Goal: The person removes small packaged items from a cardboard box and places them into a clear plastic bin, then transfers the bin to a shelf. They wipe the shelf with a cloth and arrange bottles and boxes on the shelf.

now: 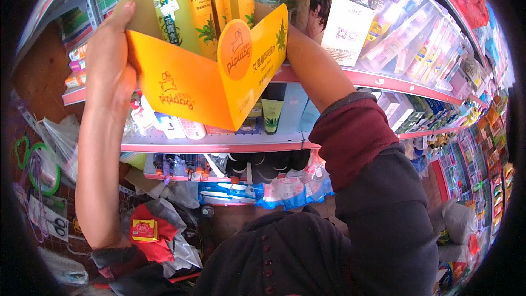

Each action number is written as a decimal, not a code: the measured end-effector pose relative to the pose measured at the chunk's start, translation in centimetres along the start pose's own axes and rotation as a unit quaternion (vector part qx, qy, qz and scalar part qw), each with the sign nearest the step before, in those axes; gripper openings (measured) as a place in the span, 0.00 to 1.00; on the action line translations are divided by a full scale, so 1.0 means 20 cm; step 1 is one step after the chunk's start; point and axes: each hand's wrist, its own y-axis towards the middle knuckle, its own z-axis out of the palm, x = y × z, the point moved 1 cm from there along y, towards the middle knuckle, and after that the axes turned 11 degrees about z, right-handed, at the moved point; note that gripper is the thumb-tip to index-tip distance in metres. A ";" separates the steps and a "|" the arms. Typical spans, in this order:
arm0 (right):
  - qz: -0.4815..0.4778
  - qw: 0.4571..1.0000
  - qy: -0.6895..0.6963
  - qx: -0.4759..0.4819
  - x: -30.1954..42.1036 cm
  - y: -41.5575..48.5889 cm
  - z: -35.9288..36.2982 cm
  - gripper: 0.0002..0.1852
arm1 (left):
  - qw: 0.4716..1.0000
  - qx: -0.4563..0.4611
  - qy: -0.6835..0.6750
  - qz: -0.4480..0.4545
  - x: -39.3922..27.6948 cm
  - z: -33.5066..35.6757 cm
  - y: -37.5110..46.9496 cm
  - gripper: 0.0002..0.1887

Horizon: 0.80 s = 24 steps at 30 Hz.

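An orange cardboard display box [189, 84] with a rounded front tab is held up at the upper shelf, one corner towards me. Inside it stand a green bottle [172, 12] with a small white sticker and several orange-yellow bottles [200, 12]. My left hand [110, 49] grips the box's left side, its thumb at the upper edge. My right forearm [314, 68] reaches behind the box's right panel, which hides my right hand; its grip cannot be seen. Whether the box's base rests on the shelf is also hidden.
Right of the box, a white printed card [347, 28] and clear bins of toothbrushes [423, 45] line the upper shelf. Below, a lower shelf [213, 147] holds a green tube [271, 115] and cartons. A small yellow-and-red box [144, 230] lies on red material at lower left.
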 end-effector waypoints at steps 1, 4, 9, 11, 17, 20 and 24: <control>-0.001 1.000 0.005 0.001 0.00 -0.01 0.00 0.15 | 1.000 0.005 -0.009 0.005 0.00 0.01 0.00 0.16; 0.001 1.000 0.026 0.009 0.00 -0.07 -0.02 0.16 | 1.000 0.001 -0.003 0.009 0.00 0.03 0.01 0.16; -0.007 0.998 0.067 0.011 0.01 -0.14 -0.07 0.16 | 0.999 -0.035 0.031 0.001 -0.01 0.03 0.00 0.14; -0.014 0.997 0.079 0.011 0.02 -0.15 -0.10 0.17 | 1.000 -0.022 0.014 0.010 -0.01 0.04 0.00 0.15; -0.036 0.992 0.117 0.009 0.05 -0.25 -0.16 0.18 | 0.999 -0.011 0.031 0.011 0.04 0.01 0.07 0.15; -0.044 0.990 0.134 0.009 0.06 -0.36 -0.20 0.18 | 1.000 0.008 0.024 0.002 0.07 -0.06 0.16 0.16; 0.069 0.963 0.258 0.020 0.11 -0.45 -0.25 0.18 | 1.000 0.009 0.017 -0.009 0.09 -0.10 0.23 0.15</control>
